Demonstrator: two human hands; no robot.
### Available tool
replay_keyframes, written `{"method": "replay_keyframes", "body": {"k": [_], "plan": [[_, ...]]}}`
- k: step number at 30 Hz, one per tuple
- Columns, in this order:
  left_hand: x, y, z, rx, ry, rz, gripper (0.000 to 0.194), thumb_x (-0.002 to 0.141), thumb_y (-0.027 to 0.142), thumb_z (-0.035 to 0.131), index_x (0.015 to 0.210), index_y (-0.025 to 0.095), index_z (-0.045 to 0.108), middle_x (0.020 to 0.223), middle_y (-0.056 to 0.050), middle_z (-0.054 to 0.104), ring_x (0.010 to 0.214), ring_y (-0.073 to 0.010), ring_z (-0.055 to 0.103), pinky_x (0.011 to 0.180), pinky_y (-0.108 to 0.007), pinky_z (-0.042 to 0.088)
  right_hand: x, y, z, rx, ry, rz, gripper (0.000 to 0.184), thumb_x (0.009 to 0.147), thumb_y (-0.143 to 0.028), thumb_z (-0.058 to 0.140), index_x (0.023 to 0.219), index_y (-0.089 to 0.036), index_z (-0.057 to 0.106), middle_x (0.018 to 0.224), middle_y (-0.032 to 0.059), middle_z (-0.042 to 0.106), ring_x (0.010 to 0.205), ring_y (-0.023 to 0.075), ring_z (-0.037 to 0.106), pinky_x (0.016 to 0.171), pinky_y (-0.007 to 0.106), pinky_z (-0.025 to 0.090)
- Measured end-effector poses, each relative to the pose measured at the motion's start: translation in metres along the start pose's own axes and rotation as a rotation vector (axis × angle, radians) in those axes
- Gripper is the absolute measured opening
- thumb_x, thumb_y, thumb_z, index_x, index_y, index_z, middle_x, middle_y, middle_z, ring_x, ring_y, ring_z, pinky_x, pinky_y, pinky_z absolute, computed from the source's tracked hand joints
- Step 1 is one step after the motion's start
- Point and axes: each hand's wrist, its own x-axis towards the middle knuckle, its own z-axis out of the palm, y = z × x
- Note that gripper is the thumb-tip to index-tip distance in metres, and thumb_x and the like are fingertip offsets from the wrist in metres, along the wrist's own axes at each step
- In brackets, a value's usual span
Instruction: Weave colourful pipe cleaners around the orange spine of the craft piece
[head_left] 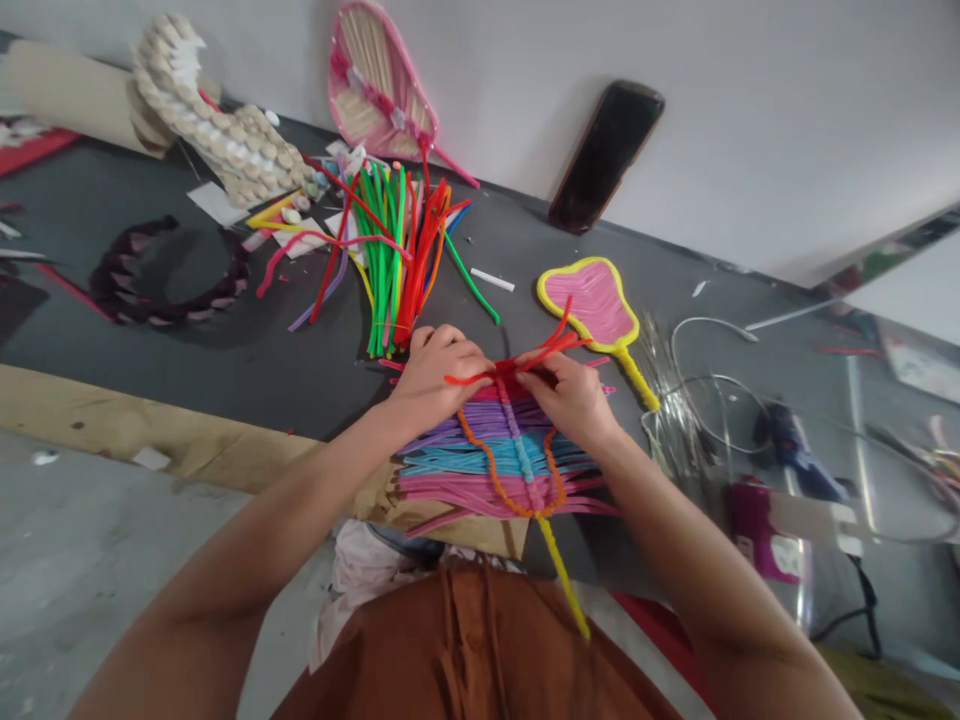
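Note:
My left hand [442, 372] and my right hand [566, 392] pinch red pipe cleaners [507, 370] at the far end of a half-made pipe-cleaner fan. Rows of purple, blue [431, 458] and pink [431, 490] pipe cleaners lie across it, bound along a wrapped middle spine [517, 440]. An orange twisted pipe cleaner [491, 470] curves around the spine as a loop. From its near end a yellow wrapped handle [562, 575] sticks out past the table edge. Loose red ends rise above my right fingers. My fingertips partly hide the red strands.
Bundled green [382, 260] and red pipe cleaners stand behind my left hand. A yellow-edged pink fan [592, 300] lies to the right, near a bunch of wires [667, 400]. A phone [607, 155] and a pink fan [379, 85] lean on the wall. A dark braided headband [169, 310] lies left.

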Motion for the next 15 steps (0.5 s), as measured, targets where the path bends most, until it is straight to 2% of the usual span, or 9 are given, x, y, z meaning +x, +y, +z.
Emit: {"method": "replay_keyframes", "body": {"k": [6,11,15], "plan": [[0.001,0.0,0.0,-0.032,-0.041,-0.037,0.017,0.09,0.036,0.06,0.095,0.026,0.072,0.096,-0.001,0.074,0.099,-0.0232,0.05,0.087,-0.043,0.027,-0.002,0.005,0.007,-0.045,-0.028,0.013,0.022,0.083,-0.021,0.056,0.101,-0.021,0.069,0.095,0.0044,0.075,0.084,0.0198,0.069,0.079,0.031,0.053],[0.0,-0.001,0.002,-0.04,0.012,-0.009,0.019,0.094,0.033,0.054,0.099,0.028,0.072,0.099,0.0,0.074,0.101,-0.0222,0.051,0.089,-0.043,0.026,-0.002,0.002,0.012,-0.192,-0.026,-0.053,0.021,0.087,-0.02,0.051,0.1,-0.022,0.067,0.1,0.006,0.074,0.092,0.0215,0.069,0.08,0.031,0.051],[0.0,-0.001,0.005,-0.015,0.021,-0.021,0.017,0.093,0.036,0.056,0.092,0.029,0.072,0.095,0.001,0.074,0.099,-0.0223,0.052,0.088,-0.044,0.025,-0.003,-0.001,0.018,-0.246,0.035,0.037,0.027,0.09,-0.024,0.051,0.114,-0.022,0.062,0.1,0.006,0.074,0.088,0.0231,0.07,0.075,0.031,0.052]]}}
